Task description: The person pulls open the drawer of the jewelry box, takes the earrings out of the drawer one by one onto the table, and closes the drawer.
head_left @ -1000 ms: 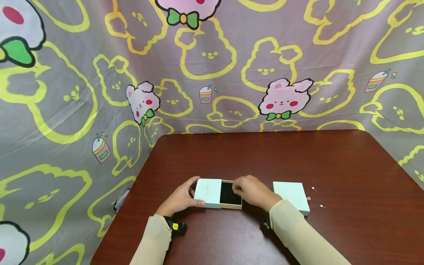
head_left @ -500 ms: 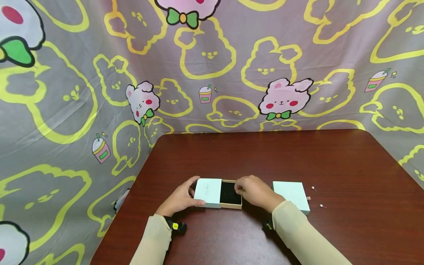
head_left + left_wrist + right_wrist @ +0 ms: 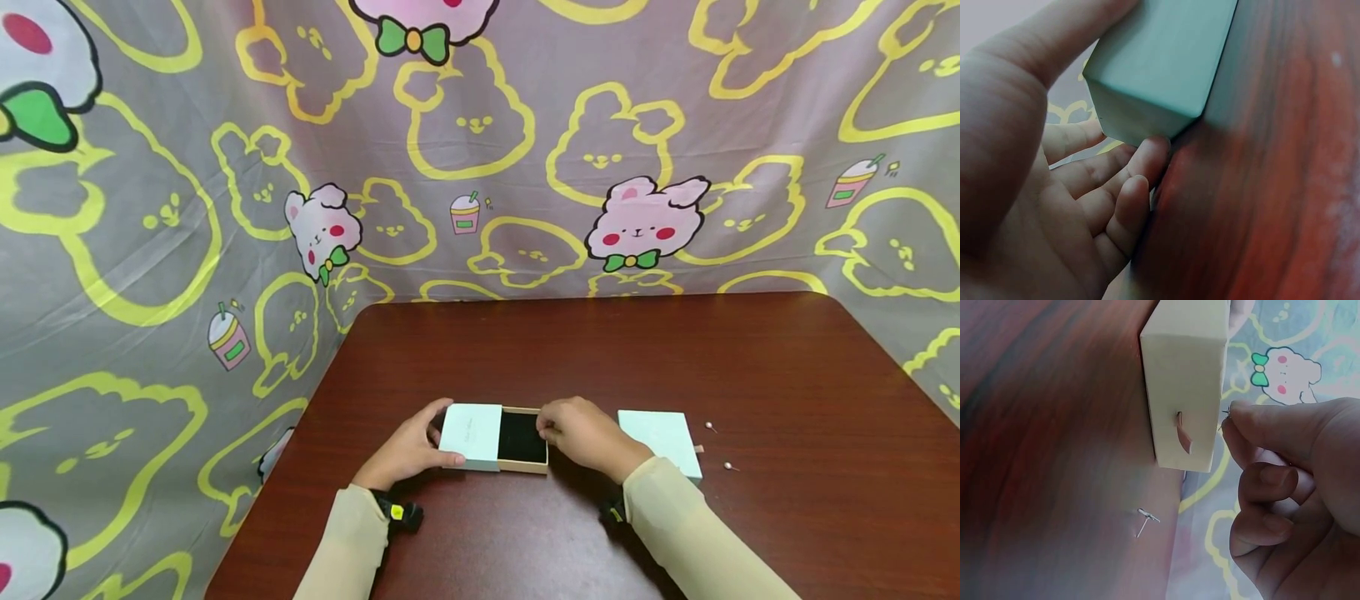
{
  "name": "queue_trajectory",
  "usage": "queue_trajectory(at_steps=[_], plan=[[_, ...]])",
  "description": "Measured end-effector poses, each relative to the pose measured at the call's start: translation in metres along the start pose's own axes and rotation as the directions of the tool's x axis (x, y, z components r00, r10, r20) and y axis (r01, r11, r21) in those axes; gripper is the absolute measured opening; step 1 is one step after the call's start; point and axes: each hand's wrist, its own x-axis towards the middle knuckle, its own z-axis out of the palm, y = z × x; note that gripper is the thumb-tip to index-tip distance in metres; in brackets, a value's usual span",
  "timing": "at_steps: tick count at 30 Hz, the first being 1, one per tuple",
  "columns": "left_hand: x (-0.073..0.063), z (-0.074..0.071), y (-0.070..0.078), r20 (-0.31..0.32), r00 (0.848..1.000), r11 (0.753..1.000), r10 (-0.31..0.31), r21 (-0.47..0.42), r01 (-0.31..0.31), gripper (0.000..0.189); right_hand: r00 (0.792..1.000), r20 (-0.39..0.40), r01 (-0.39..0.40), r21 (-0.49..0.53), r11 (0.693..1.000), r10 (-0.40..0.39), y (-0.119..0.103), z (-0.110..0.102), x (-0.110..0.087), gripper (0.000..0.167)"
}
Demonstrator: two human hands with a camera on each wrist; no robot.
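My left hand grips the left end of a pale mint jewelry box sleeve, thumb at the near side and fingers at the far side. In the left wrist view, fingertips touch the end of the sleeve. Its drawer is pulled out to the right, showing a black lining. Over the drawer's right end, my right hand pinches a tiny earring, mostly hidden; its thin metal tip shows in the right wrist view. A ribbon tab hangs from the drawer's end face.
A second mint box sits beside my right forearm, partly covered by it. Right of it lie two pearl earrings. In the right wrist view, a small metal earring lies on the brown table. Patterned cloth hangs behind.
My right hand has shifted slightly to the right, uncovering more of the black lining. The left hand and the box have stayed still.
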Motion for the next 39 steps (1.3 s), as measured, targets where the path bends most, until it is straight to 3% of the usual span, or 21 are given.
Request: queue_trajectory(at_steps=[23, 39], plan=[[0.0, 0.0, -0.001, -0.003, 1.0, 1.0, 0.003, -0.007, -0.003, 0.101, 1.0, -0.015, -0.002, 0.006, 1.0, 0.002, 0.012, -0.003, -0.011, 0.019], [0.0, 0.0, -0.002, -0.002, 1.0, 1.0, -0.002, -0.008, 0.002, 0.101, 0.995, 0.01, -0.097, 0.007, 0.995, 0.097, 0.017, -0.012, -0.028, 0.012]])
